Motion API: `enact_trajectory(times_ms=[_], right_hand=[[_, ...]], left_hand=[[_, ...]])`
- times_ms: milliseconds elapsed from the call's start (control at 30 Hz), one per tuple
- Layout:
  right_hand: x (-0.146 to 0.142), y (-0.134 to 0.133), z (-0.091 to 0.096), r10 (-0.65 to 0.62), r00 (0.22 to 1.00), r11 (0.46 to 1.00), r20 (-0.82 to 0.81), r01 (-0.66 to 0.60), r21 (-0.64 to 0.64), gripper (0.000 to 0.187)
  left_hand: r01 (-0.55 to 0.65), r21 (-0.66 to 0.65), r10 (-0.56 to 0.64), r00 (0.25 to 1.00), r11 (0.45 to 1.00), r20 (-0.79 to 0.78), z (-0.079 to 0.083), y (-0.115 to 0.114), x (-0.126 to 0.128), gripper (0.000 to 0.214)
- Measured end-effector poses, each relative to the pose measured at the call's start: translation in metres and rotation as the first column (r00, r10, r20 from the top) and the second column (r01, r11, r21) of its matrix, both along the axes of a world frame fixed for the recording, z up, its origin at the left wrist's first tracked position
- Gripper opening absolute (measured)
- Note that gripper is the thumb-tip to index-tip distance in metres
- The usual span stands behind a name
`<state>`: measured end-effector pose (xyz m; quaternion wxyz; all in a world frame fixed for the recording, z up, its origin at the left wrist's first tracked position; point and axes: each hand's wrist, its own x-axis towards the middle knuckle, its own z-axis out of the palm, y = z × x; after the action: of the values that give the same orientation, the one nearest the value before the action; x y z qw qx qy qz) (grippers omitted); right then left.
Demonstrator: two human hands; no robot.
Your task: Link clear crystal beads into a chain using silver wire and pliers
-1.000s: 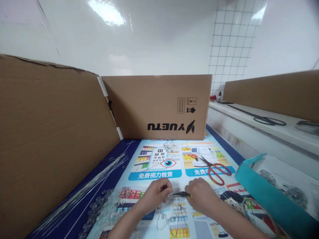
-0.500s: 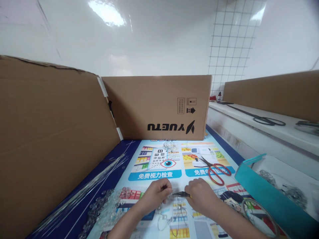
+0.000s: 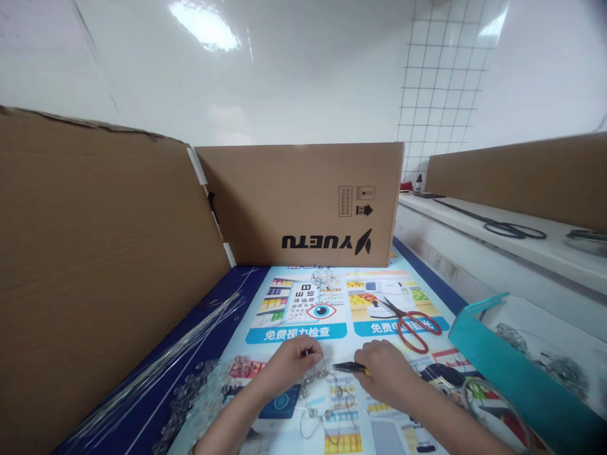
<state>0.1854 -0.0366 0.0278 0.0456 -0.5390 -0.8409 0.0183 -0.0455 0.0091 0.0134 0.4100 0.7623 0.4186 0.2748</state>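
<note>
My left hand (image 3: 294,361) is closed, its fingertips pinching a thin wire strung with clear beads (image 3: 317,414). Loops of this beaded wire hang below the fingers, over the printed table cover. My right hand (image 3: 385,368) is wrapped round a pair of needle-nose pliers (image 3: 347,366) with dark jaws and a bit of yellow handle showing. The jaws point left toward the wire, their tips close to the beads below my left fingers. Whether the tips touch the wire is too small to tell.
Red-handled scissors (image 3: 417,330) lie beyond my right hand. A teal box (image 3: 516,366) at right holds wire coils; a wire ring (image 3: 493,404) lies before it. Loose clear beads (image 3: 203,385) and long straight wires (image 3: 165,363) lie at left. Cardboard panels (image 3: 303,202) stand behind and left.
My left hand has shifted slightly left and up, away from the plier tips, and more of the beaded wire shows beneath it. The pliers have moved a little to the right.
</note>
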Motion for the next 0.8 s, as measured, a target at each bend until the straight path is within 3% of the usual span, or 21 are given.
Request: enact_trajectory(times_ms=[267, 533, 800], right_hand=[[0.002, 0.000, 0.002, -0.021, 0.999, 0.999, -0.039, 0.019, -0.044, 0.015], [0.010, 0.008, 0.004, -0.091, 0.990, 0.985, -0.107, 0.074, -0.159, 0.012], [0.006, -0.002, 0.008, -0.024, 0.989, 0.956, -0.149, -0.020, -0.291, 0.013]], left_hand=[[-0.021, -0.017, 0.021, 0.999, 1.000, -0.039, -0.011, 0.004, -0.001, 0.014], [-0.016, -0.068, 0.012, 0.998, 0.998, -0.059, -0.009, 0.002, -0.001, 0.013], [-0.071, -0.017, 0.070, 0.993, 0.997, -0.091, -0.015, 0.003, 0.000, 0.013]])
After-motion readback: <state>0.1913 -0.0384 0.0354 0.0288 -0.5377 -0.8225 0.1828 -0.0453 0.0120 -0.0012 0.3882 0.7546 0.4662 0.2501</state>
